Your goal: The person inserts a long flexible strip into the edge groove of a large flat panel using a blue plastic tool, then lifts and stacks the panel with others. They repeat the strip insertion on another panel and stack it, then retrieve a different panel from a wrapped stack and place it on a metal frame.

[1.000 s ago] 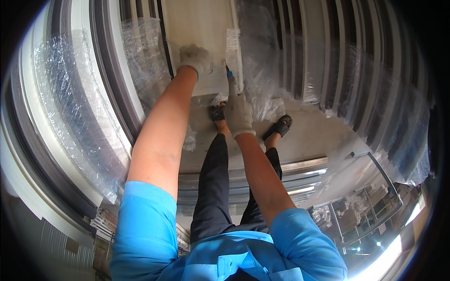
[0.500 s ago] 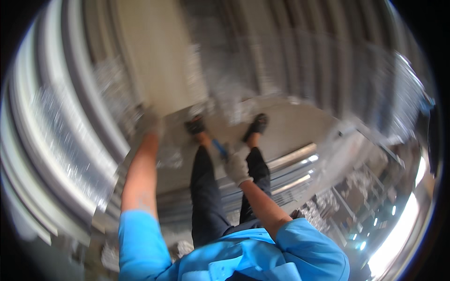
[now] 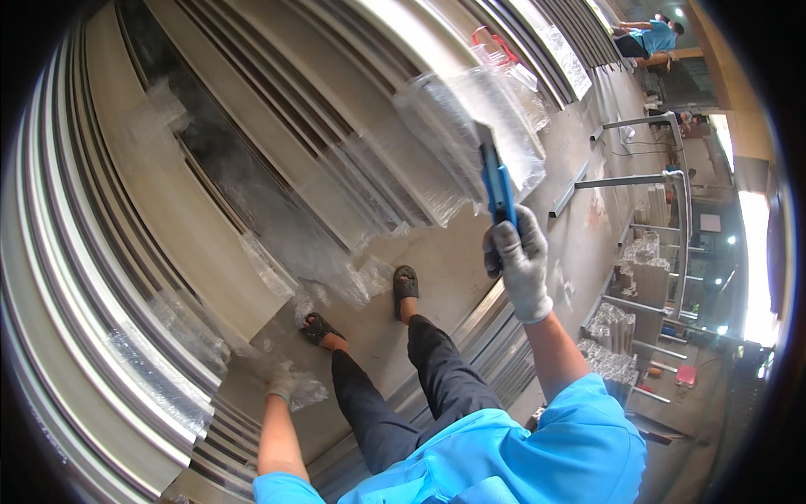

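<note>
Concrete floor (image 3: 457, 252) runs between long pale metal profiles (image 3: 193, 227) stacked at nine o'clock and more rails at four. Nearest, the person in a blue shirt (image 3: 520, 454) and dark trousers stands in black sandals (image 3: 405, 284). At seven o'clock the gloved left hand (image 3: 281, 380) rests against crumpled clear plastic wrap (image 3: 309, 391); whether its fingers grip it is unclear. At two o'clock the gloved right hand (image 3: 516, 256) is clenched around a blue utility knife (image 3: 497, 186), blade end pointing up toward wrapped profile ends (image 3: 470, 126). Farther off, at one o'clock, another person (image 3: 651, 34) bends over.
</note>
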`<state>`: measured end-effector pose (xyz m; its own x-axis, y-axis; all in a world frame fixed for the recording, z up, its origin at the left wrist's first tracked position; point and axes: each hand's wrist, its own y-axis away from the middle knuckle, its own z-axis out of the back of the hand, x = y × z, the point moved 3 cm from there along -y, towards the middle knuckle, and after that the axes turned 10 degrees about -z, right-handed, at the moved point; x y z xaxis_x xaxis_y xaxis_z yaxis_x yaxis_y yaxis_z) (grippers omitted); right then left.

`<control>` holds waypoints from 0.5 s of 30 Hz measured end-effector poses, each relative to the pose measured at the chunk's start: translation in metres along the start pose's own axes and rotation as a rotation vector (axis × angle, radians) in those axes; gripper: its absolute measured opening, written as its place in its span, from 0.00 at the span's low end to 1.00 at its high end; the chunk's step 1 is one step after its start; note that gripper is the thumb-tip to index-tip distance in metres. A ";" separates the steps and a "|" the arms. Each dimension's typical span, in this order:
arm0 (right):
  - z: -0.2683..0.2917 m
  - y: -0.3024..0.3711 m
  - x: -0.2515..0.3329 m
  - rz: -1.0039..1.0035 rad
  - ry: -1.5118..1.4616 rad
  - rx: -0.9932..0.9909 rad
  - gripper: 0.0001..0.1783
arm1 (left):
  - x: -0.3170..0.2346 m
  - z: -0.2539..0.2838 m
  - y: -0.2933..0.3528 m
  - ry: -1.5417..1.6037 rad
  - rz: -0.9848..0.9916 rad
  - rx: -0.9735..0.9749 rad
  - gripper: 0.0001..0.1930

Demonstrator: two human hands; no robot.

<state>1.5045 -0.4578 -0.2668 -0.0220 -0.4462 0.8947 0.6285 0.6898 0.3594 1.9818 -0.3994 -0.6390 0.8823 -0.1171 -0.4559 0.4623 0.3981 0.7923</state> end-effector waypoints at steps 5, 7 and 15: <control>0.060 -0.002 0.033 -0.055 -0.199 -0.126 0.19 | -0.039 -0.011 0.027 0.334 -0.145 -0.117 0.20; 0.089 -0.012 0.038 -0.060 -0.217 -0.134 0.14 | -0.056 -0.001 0.032 0.358 -0.192 -0.210 0.19; 0.232 -0.175 0.017 0.029 -0.128 -0.277 0.14 | -0.146 0.020 0.061 0.893 0.284 -0.427 0.14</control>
<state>1.2141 -0.4537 -0.2527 -0.0874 -0.3412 0.9359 0.8180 0.5116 0.2629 1.8831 -0.3766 -0.5163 0.4861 0.6813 -0.5472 0.0228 0.6161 0.7873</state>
